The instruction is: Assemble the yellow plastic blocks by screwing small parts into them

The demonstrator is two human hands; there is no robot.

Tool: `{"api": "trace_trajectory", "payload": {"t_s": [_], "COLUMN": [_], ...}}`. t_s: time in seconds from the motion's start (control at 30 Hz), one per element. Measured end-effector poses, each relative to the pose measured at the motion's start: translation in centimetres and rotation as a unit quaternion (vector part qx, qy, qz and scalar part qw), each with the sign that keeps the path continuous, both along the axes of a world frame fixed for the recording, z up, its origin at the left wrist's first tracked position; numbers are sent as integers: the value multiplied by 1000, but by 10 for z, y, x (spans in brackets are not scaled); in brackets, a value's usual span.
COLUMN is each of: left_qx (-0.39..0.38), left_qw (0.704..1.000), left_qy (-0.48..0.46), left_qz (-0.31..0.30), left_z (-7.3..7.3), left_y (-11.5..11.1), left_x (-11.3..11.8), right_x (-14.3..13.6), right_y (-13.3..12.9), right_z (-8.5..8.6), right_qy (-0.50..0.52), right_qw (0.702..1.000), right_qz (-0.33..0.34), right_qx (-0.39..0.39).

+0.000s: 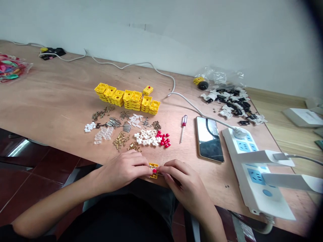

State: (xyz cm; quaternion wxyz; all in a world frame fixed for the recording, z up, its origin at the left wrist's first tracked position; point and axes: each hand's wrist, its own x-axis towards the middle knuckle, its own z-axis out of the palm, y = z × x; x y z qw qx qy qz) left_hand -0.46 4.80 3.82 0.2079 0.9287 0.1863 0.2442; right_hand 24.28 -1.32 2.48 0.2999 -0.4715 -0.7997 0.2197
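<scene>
At the table's front edge, a small yellow plastic housing [153, 176] lies open side up, a red button [154, 170] in its middle. My left hand [127, 168] grips the housing from the left with closed fingers. From the right, my right hand [182, 176] has its thumb and index finger pinched together at the housing's right edge, beside the button. Anything tiny between those fingertips is hidden. Just beyond my hands are brass clips [121, 140], white plastic collars [147, 137] and loose red buttons [165, 139].
Stacked yellow housings [132, 101] stand farther back, with piles of screws [103, 112] and clear plastic pieces [103, 134] before them. To the right lie a screwdriver [183, 127], a phone [209, 139], a power strip [242, 174] and black-and-white parts [232, 104]. A white cable [161, 72] crosses the table.
</scene>
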Motion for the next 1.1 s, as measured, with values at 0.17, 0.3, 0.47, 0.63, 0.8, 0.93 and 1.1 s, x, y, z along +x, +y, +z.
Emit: {"api": "trace_trajectory", "payload": {"t_s": [0.17,0.3,0.47,0.63,0.8,0.93,1.1], "left_qx": [-2,-12,8,57,103,122,126], "left_qw": [999,997,996,992,989,986,982], "left_qy": [29,45,56,77,84,87,97], "left_qz": [-36,-56,-66,-80,-62,-74,-98], "left_z": [6,9,15,20,26,28,19], "left_y": [8,13,16,21,25,28,32], "left_x": [-1,-2,-2,-1,2,5,3], "right_x": [-1,-1,-2,-2,-1,-1,-2], "right_y": [1,1,2,1,0,1,1], "right_z": [1,2,4,4,2,2,3], "right_qy": [-1,-4,-6,-5,-4,-5,-3], "right_qw": [1000,1000,1000,1000,1000,1000,1000], "right_qz": [-5,-6,-11,-11,-9,-11,-13], "right_qx": [-2,-5,0,5,-4,-5,-10]}}
